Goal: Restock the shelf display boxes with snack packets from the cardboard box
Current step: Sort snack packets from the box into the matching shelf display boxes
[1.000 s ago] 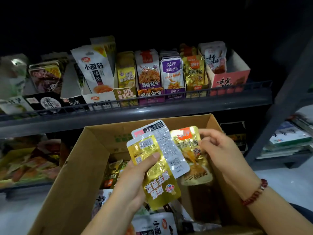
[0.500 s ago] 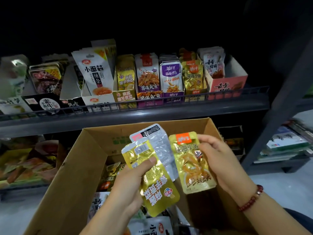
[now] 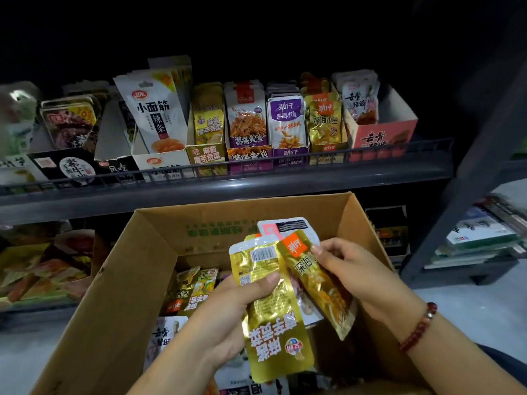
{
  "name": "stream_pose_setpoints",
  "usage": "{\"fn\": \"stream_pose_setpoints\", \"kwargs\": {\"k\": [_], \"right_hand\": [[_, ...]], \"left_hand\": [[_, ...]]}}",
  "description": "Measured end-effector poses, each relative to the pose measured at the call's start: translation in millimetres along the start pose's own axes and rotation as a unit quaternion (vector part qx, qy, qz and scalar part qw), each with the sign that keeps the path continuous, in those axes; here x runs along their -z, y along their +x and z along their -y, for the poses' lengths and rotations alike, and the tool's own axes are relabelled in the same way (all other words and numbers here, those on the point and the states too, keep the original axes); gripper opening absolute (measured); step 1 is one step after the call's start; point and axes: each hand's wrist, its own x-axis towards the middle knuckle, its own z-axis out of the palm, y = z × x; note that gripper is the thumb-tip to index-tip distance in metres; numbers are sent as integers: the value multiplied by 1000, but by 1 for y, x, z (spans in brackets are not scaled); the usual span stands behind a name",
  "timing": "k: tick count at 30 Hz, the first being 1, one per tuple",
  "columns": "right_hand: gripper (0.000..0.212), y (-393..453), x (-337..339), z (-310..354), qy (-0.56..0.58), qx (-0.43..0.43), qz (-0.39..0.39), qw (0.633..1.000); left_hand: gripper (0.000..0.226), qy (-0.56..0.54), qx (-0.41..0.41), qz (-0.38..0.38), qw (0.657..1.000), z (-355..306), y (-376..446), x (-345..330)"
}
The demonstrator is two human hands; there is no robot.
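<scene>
Over the open cardboard box [image 3: 119,280] my left hand [image 3: 225,312] grips a fan of packets: a gold packet [image 3: 271,317] in front and a silver-white packet [image 3: 288,225] behind it. My right hand [image 3: 353,269] pinches a gold fish packet with an orange tab [image 3: 322,283], tilted and overlapping the fan. More packets [image 3: 194,289] lie loose in the box. Above, a row of display boxes [image 3: 205,156] stands on the dark shelf [image 3: 228,189], among them a matching gold fish box [image 3: 325,124] and a pink box [image 3: 382,138].
A wire rail [image 3: 256,163] runs along the shelf's front edge. A lower shelf at the left holds trays of snacks [image 3: 42,269]. A second rack at the right carries stacked flat packs [image 3: 482,238]. Pale floor shows at both sides.
My right hand has swung the orange-tabbed gold packet leftward, tilting it over the fan in my left hand. The silver-white packet is now mostly covered.
</scene>
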Motion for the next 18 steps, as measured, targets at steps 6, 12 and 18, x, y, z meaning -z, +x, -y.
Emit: {"fn": "stream_pose_setpoints", "kwargs": {"k": [6,12,18], "right_hand": [[27,0,4,4,115,-43,-34,992],[32,-5,-1,1,71,15,-54,996],[59,-12,-6,3,-11,87,-73,993]], "left_hand": [[45,-10,-7,23,1000,-5,-1,6],[52,26,-53,-4,998,0,0,-8],[41,65,-131,-57,988,3,0,-18]]}}
